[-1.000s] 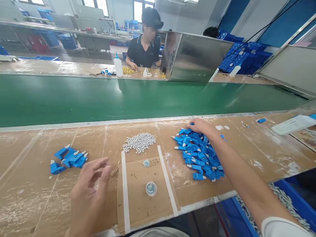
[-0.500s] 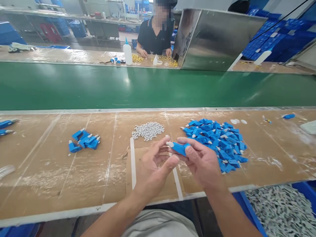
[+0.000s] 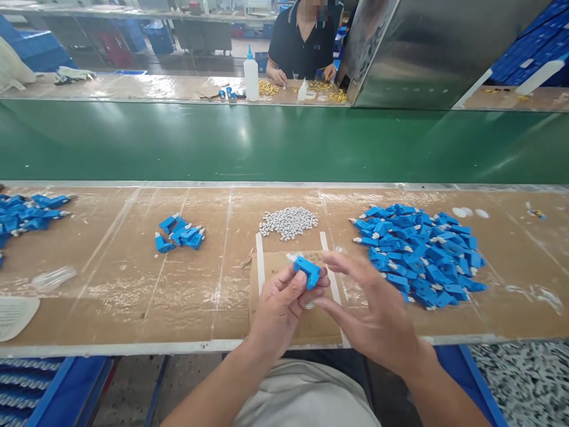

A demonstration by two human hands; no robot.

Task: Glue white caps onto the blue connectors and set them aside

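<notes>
Between thumb and fingers, my left hand (image 3: 280, 305) grips a blue plastic part with a white tip (image 3: 306, 271), the tip pointing up and left. My right hand (image 3: 373, 308) is beside it with thumb and fingers spread; its fingertips are near the part's right end, and contact is hard to make out. Beneath both hands lies a cardboard sheet (image 3: 278, 267) with white tape strips. A heap of small grey pieces (image 3: 288, 223) sits just beyond. To the right is a big pile of similar blue parts (image 3: 422, 252), and a smaller cluster (image 3: 180, 232) lies left.
More blue parts (image 3: 31, 213) lie at the far left, near a clear plastic piece (image 3: 53, 277). A green belt (image 3: 222, 142) runs behind the table. Across it, a person (image 3: 302, 47) sits by a white bottle (image 3: 251, 77). A blue bin (image 3: 478, 379) stands below right.
The blue part has passed from my right hand to my left. My right hand has opened and drawn back to the right. The view has shifted, showing more at the left.
</notes>
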